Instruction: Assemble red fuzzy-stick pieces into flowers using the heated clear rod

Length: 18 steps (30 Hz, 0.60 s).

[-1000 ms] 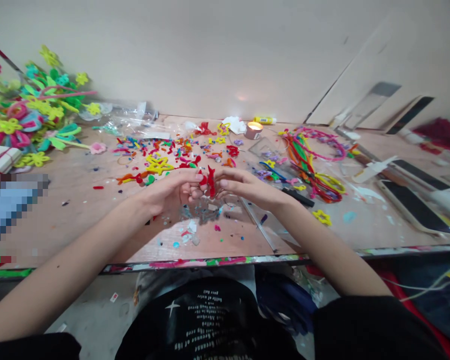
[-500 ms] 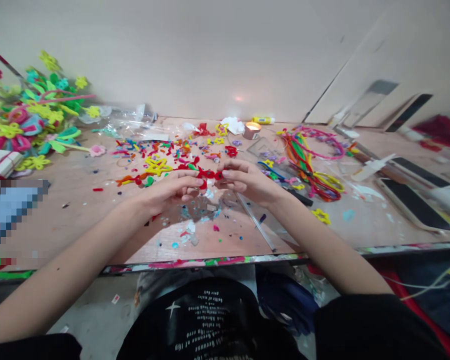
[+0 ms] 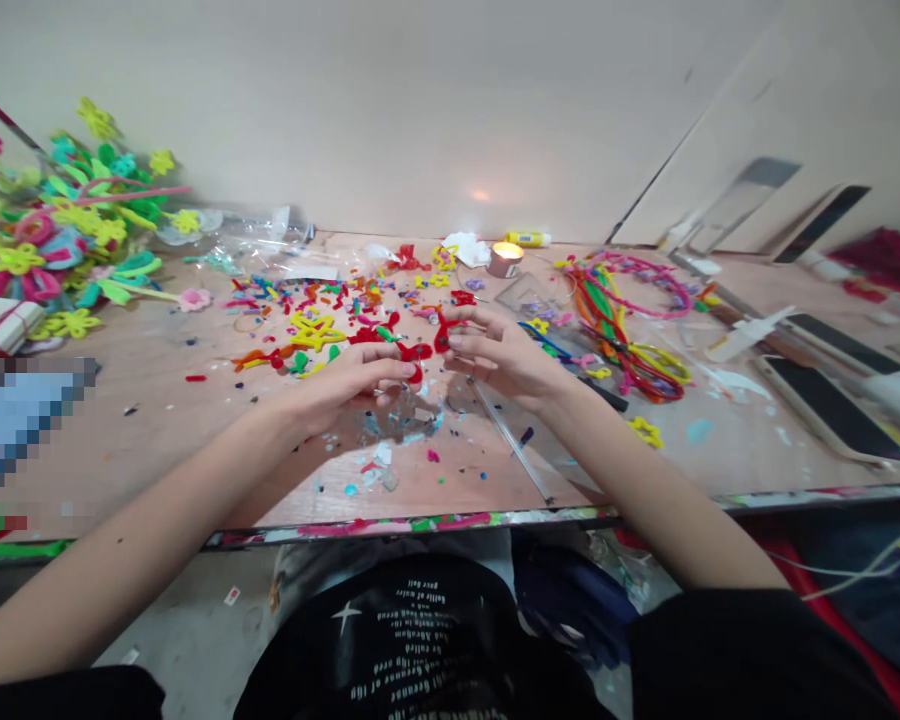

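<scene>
My left hand (image 3: 349,385) and my right hand (image 3: 502,358) meet above the middle of the wooden table (image 3: 142,425). Between their fingertips they hold a bent red pipe cleaner shape (image 3: 420,350), and the fingers hide parts of it. Just beyond my left fingers lie scattered pipe cleaner pieces (image 3: 307,305) in many colours, with a yellow star shape (image 3: 311,333) among them. Under my hands lie clear plastic scraps (image 3: 397,425). A thin metal ruler (image 3: 511,440) runs close below my right hand.
A bundle of coloured pipe cleaners (image 3: 615,340) lies to the right. A lit candle (image 3: 505,258) and a glue stick (image 3: 527,239) stand at the back. Bright flower shapes (image 3: 67,220) heap up at the left. Black-faced panels (image 3: 832,410) lie at the right.
The red shape, stretched sideways between my hands half a second ago, now bends with its right end raised. My right hand has risen slightly and moved a little right.
</scene>
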Available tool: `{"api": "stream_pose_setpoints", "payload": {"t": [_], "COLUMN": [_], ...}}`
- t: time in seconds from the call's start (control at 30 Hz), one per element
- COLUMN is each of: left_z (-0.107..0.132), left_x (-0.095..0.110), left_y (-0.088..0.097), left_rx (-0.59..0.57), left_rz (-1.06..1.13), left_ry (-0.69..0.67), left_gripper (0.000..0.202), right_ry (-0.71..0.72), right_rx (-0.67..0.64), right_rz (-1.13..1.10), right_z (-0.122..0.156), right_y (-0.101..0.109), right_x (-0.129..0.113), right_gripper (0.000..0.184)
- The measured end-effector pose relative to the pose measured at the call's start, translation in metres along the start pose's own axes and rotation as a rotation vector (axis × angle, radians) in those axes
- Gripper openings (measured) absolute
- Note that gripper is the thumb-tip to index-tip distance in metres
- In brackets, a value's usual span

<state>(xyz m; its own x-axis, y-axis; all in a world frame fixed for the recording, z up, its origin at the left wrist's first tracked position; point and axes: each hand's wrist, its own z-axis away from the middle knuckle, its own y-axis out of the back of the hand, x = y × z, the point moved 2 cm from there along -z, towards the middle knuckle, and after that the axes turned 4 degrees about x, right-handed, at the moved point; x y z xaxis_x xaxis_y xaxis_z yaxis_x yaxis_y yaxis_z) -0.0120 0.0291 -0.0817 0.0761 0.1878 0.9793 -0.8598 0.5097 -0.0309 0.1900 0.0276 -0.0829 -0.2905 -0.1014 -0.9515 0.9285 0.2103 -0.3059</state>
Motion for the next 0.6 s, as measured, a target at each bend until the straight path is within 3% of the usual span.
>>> {"api": "stream_pose_setpoints", "payload": {"t": [0.33,0.6], "left_z": [-0.003,-0.003], "left_x": [-0.002,-0.006], "left_y": [-0.003,-0.011], "left_rx": [0.053,-0.062], "left_rz": [-0.201,-0.264], "left_ry": [-0.108,-0.156], "left_gripper": [0.020,0.020], "right_ry": [0.264,0.260], "right_rx": [0.147,0.167], "right_rz": [0.223,0.257], "right_z": [-0.005,-0.007], "right_y": [0.011,0.014], "right_x": [-0.003,-0.003], "right_gripper": [0.036,0.038]}}
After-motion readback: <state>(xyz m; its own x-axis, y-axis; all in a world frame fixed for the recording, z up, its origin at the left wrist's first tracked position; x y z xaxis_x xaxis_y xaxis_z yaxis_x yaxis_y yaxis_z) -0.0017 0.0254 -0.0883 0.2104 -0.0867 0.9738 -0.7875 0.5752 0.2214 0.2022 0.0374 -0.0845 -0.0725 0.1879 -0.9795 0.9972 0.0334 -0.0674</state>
